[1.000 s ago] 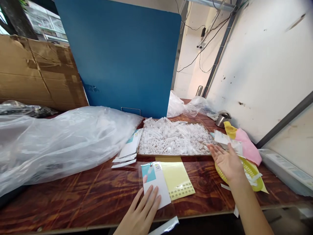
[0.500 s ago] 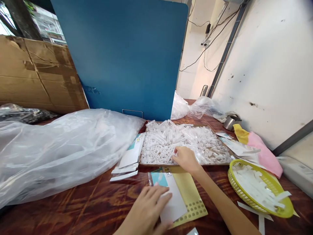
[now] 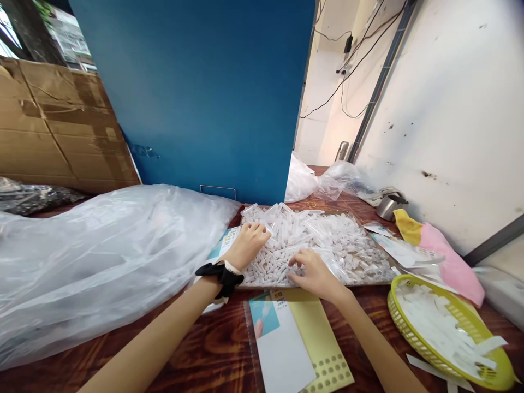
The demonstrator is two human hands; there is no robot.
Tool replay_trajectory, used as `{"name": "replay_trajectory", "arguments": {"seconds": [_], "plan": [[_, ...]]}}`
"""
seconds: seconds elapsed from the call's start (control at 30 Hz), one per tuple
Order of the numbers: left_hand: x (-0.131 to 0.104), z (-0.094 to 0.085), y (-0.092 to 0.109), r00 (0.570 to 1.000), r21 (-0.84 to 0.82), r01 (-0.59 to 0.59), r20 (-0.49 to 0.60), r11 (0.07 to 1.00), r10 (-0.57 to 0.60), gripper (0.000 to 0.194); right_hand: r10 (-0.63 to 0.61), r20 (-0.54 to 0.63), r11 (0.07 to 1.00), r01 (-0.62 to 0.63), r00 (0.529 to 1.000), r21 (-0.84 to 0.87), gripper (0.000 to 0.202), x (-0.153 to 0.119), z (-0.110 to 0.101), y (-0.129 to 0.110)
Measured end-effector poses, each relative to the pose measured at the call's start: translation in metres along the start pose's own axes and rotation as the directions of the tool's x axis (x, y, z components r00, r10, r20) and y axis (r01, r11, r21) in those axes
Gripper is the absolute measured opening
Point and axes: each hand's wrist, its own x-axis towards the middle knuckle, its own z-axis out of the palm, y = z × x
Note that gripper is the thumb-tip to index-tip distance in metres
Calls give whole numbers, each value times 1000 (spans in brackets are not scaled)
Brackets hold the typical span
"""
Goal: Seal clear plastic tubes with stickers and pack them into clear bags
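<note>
My left hand [image 3: 248, 243], with a black band on its wrist, is over the left part of a shallow tray [image 3: 286, 286] heaped with small white plastic pieces [image 3: 266, 267]. Its fingers curl down at the longer clear tubes, and what they grip, if anything, is hidden. At the tray's front middle, my right hand [image 3: 313, 274] has thumb and forefinger apart over the small pieces. Just in front of the tray lies a white and blue printed card [image 3: 282, 349] in a clear sleeve, on top of a yellow sheet [image 3: 317, 327] with rows of round dots.
A large translucent bag [image 3: 110, 262] fills the left side. To the right are a yellow basket [image 3: 413, 333] of white strips, a pink and yellow cloth [image 3: 448, 259], a metal cup [image 3: 391, 206] and more cards [image 3: 403, 248]. A blue board [image 3: 196, 98] stands behind.
My left hand has moved from the card up and forward to the tray's left part. My right hand stays near the tray's front, its thumb and forefinger now apart. The view has shifted slightly.
</note>
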Motion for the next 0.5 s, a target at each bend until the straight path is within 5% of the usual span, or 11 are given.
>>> {"name": "replay_trajectory", "arguments": {"seconds": [0.13,0.27,0.5], "plan": [[3,6,-3,998,12,-57,8,998,57,11,-56,-63,998,56,996,1,9,6,-1,-5],[1,9,-6,997,-17,-74,10,997,74,8,-107,35,991,109,994,-77,5,25,6,-14],[-27,-15,17,993,-54,97,-66,994,-101,4,-11,32,977,18,999,-212,6,37,25,-25]]}}
